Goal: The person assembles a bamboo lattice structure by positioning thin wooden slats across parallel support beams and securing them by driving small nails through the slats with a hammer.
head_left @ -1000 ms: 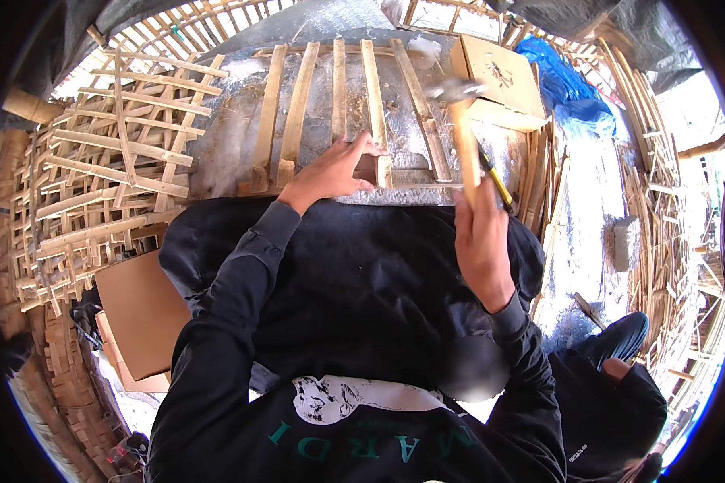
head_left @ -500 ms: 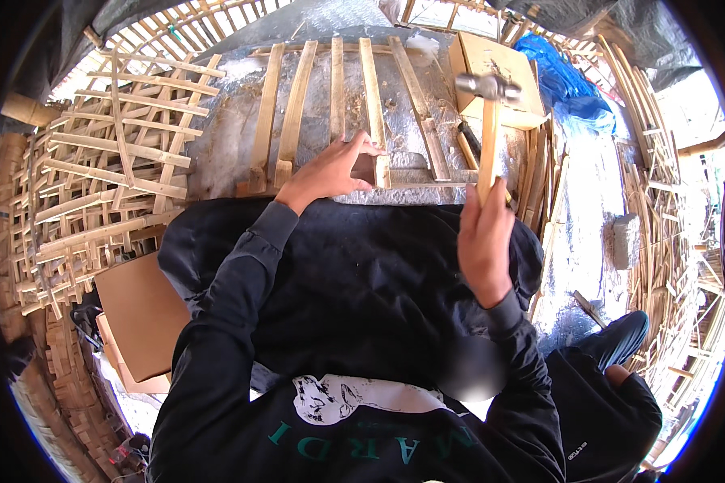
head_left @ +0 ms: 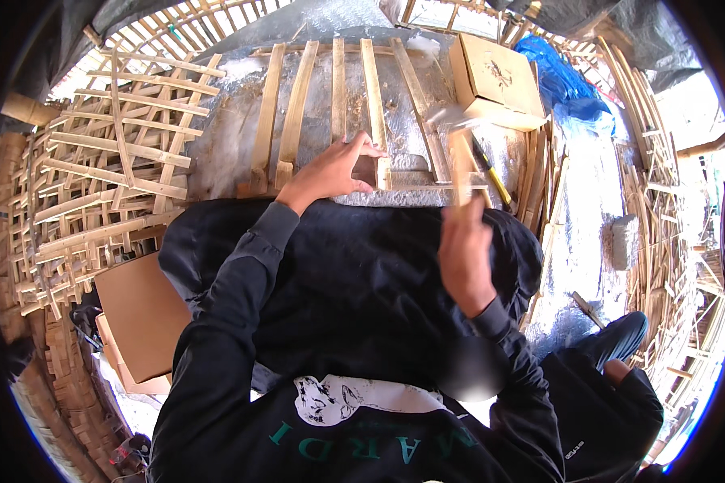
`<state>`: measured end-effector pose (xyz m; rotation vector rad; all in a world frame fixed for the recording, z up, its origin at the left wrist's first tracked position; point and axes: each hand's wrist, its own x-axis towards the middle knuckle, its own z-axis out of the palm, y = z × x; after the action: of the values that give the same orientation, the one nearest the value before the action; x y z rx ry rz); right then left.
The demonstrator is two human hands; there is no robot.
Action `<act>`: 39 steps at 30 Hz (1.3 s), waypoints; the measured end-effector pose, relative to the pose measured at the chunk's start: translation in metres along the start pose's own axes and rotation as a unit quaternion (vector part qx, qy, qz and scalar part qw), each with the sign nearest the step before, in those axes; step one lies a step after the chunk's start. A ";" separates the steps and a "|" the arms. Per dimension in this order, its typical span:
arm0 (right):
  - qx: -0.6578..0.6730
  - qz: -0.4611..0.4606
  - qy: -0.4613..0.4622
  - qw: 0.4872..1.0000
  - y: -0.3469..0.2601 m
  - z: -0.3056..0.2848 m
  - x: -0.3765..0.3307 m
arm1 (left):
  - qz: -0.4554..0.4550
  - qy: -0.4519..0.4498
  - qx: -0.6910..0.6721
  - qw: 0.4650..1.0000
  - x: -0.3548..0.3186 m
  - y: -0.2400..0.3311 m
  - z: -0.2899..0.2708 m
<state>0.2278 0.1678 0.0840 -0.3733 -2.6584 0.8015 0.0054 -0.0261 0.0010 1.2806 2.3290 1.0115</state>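
My right hand (head_left: 463,253) grips the wooden handle of a hammer (head_left: 457,145), whose metal head is blurred above the slats. My left hand (head_left: 336,165) rests on the work surface, fingers pinched at the near end of a bamboo slat (head_left: 374,105), steadying it where it meets a short cross piece (head_left: 427,181). Several parallel bamboo slats (head_left: 298,105) lie on a grey stone-like slab (head_left: 225,153). A dark cloth (head_left: 362,282) covers my lap below the slab.
Finished bamboo lattice panels (head_left: 105,177) are stacked at the left. A cardboard box (head_left: 495,80) and blue plastic (head_left: 564,80) sit at the far right of the slab, a yellow-handled tool (head_left: 495,181) beside them. Cardboard (head_left: 141,314) lies at lower left. Another person (head_left: 612,394) crouches at lower right.
The hammer has swung down from its raised position toward the slats and is now blurred. My left hand has stayed on the slat end.
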 end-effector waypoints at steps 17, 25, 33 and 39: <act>-0.116 -0.063 -0.177 0.975 0.034 0.020 -0.038 | -0.005 -0.007 0.013 1.000 -0.002 0.004 0.006; 0.005 0.021 0.013 1.000 0.021 -0.033 0.045 | -0.011 -0.009 0.032 0.999 -0.004 0.016 -0.002; -0.235 0.122 0.038 0.964 0.154 -0.016 0.101 | -0.017 0.317 -0.047 0.947 -0.012 0.006 -0.037; -0.230 0.196 -0.009 0.953 0.190 -0.011 0.096 | -0.207 0.352 -0.046 0.912 -0.030 -0.035 -0.082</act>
<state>0.1732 0.3585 0.0071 -1.0398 -2.8094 0.2663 -0.0445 -0.0992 0.0320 0.3514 2.8260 1.5778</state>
